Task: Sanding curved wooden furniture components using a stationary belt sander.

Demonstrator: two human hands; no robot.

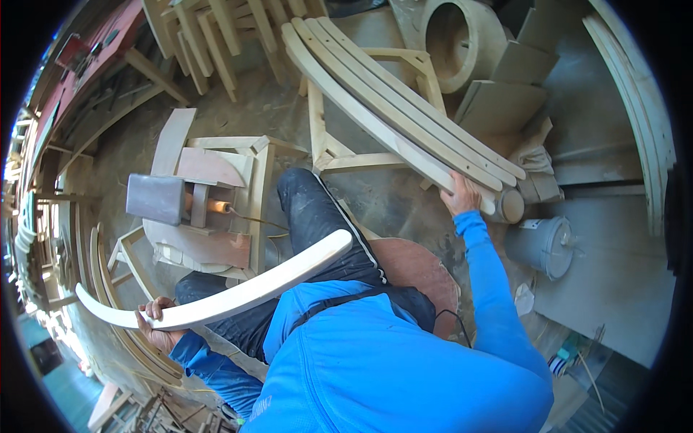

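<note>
A pale curved wooden slat (238, 297) lies across my lap, its tip reaching past my knee. Near its left end my left hand (160, 322) is closed round it, thumb below and fingers over the top edge. Away to the right, my right hand (463, 195) grips the near end of another curved wooden slat (390, 133). That slat is the nearest of several side by side on a wooden frame (361, 160); small holes show in some of them. The palm side of my right hand is hidden.
A wooden stand (261, 187) at left bears a grey block (155, 199) and an orange cylinder (218, 207) with a cord. Right of me are a lidded grey bucket (548, 245) and boards (505, 108). More curved slats (635, 115) lean at far right. Wooden frames (216, 32) stand behind.
</note>
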